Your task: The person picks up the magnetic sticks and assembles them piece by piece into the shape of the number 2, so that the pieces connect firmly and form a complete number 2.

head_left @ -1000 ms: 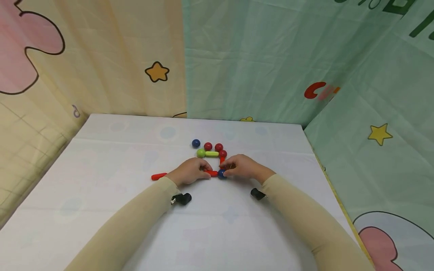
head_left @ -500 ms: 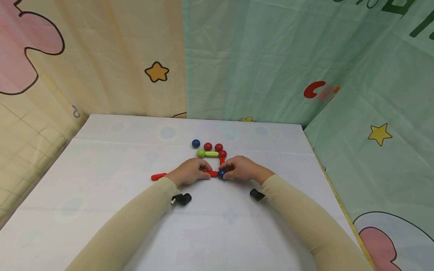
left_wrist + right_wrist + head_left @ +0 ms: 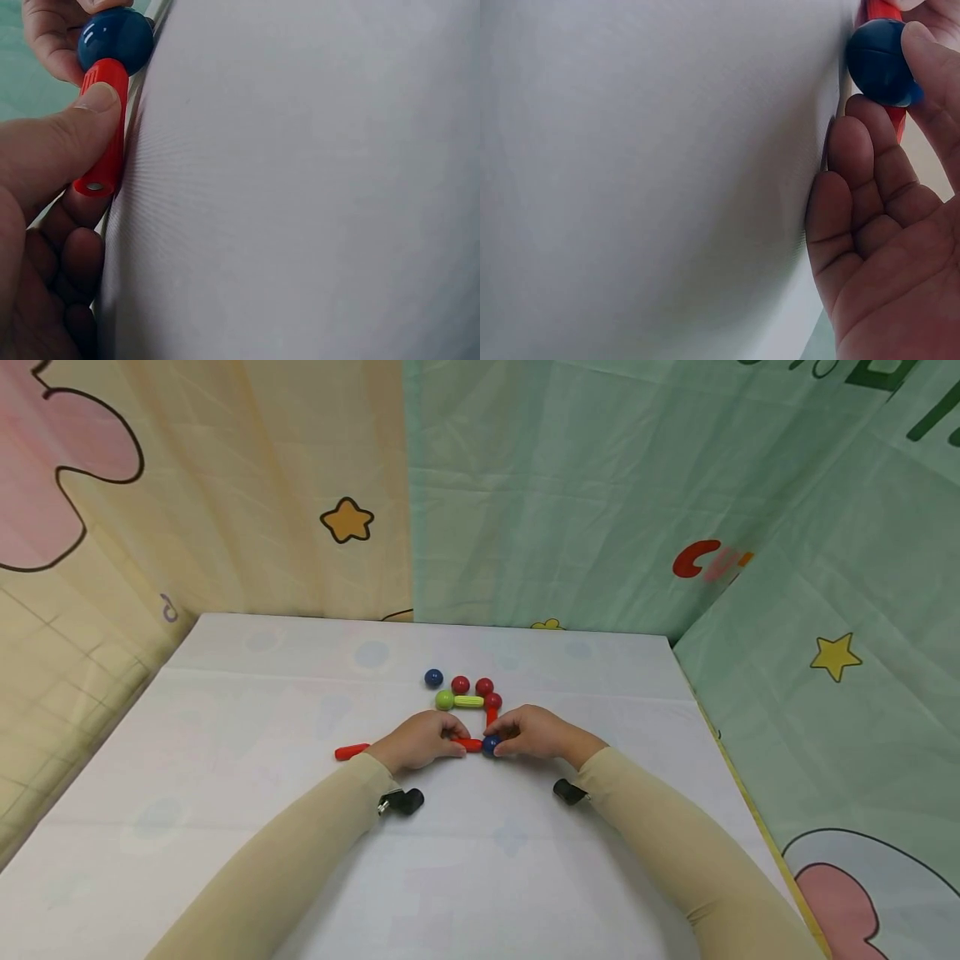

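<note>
My left hand pinches a short red magnetic rod between thumb and fingers; a metal disc shows at its near end. The rod's other end touches a shiny dark blue ball. On the opposite side, my right hand holds that ball, thumb on it in the right wrist view. A second red rod runs from near the blue ball to a red ball, partly hidden by my right fingers. From there a yellow-green rod reaches a green ball.
Behind the joined pieces lie a loose blue ball and two red balls. Another red rod lies left of my left hand. The white-covered table meets printed curtains at the back.
My right fingers have shifted slightly on the blue ball, leaving more of it in sight. The left hand and the other pieces look unchanged.
</note>
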`<state>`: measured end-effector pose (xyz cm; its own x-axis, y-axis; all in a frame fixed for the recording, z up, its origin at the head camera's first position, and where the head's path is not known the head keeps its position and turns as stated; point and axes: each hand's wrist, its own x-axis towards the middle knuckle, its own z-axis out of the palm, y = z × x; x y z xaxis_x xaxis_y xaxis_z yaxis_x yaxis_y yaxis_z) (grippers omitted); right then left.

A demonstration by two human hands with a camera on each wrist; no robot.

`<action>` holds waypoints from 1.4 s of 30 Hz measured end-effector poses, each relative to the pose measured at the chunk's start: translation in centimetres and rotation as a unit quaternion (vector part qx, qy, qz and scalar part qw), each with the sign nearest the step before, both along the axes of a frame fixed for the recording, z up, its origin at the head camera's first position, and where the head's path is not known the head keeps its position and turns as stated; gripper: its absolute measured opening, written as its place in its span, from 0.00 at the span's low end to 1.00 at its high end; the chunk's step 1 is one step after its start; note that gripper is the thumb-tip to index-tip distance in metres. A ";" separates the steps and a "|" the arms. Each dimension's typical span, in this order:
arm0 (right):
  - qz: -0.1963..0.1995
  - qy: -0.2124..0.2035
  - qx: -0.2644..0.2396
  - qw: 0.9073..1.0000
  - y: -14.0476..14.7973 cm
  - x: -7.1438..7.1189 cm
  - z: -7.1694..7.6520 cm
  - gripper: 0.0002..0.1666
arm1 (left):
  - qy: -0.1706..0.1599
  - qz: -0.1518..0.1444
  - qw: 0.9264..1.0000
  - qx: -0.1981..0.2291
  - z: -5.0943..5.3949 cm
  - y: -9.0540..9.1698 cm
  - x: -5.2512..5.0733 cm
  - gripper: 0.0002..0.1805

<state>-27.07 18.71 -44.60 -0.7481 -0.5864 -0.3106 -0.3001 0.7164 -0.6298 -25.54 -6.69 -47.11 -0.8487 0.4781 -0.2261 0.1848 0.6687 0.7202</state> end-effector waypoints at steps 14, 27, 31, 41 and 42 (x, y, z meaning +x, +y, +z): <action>-0.009 -0.006 -0.006 1.000 0.3 -0.1 -0.3 0.21 | -0.010 0.048 0.997 0.061 1.1 -2.1 -0.8 0.11; -0.020 -0.011 -0.014 1.000 0.5 0.0 -0.3 0.21 | 0.073 0.152 0.986 0.011 1.9 -3.9 -5.0 0.23; -0.023 -0.015 -0.016 0.999 0.5 0.2 -0.2 0.21 | 0.070 0.131 0.989 -0.017 1.7 -3.8 -5.7 0.28; -0.035 -0.028 -0.028 0.999 0.6 0.3 -0.3 0.21 | 0.072 0.115 0.989 -0.062 1.4 -3.2 -6.2 0.28; -0.035 -0.028 -0.029 0.999 0.6 0.2 -0.3 0.21 | 0.074 0.117 0.988 -0.063 1.4 -3.1 -6.2 0.27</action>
<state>-26.84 19.30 -44.89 -0.7699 -0.5521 -0.3199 -0.2139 0.6957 -0.6858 -31.71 -9.84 -45.72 -0.9613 0.2401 -0.1354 0.1116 0.7883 0.6051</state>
